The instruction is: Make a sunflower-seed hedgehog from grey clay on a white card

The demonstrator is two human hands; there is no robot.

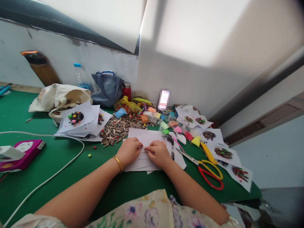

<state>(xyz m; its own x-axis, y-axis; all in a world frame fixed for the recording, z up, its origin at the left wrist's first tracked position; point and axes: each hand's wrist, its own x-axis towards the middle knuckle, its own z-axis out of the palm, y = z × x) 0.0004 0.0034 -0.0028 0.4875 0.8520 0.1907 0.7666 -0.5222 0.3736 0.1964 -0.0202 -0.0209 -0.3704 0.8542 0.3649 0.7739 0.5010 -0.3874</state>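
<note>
My left hand [129, 152], with a gold bangle at the wrist, rests over a stack of white paper [136, 133]. Its thumb and fingers are closed together near the middle of the sheets. Facing it across a narrow gap, my right hand [157, 153] is closed in a similar pinch. Whatever lies between the fingertips is too small to make out. Just beyond the paper spreads a heap of sunflower seeds [115, 129]. Small bags of coloured clay, including a pink one [177, 129], lie behind my right hand. Scissors [201, 166] with red and yellow handles lie to its right.
Paper sheets with seed-and-clay pictures [77, 118] are stacked at left; more cards [223, 153] line the right edge. A white cable [59, 171] crosses the green table [95, 180]. A yellow cutter [209, 153], blue bag [108, 88] and lit phone [163, 99] lie around.
</note>
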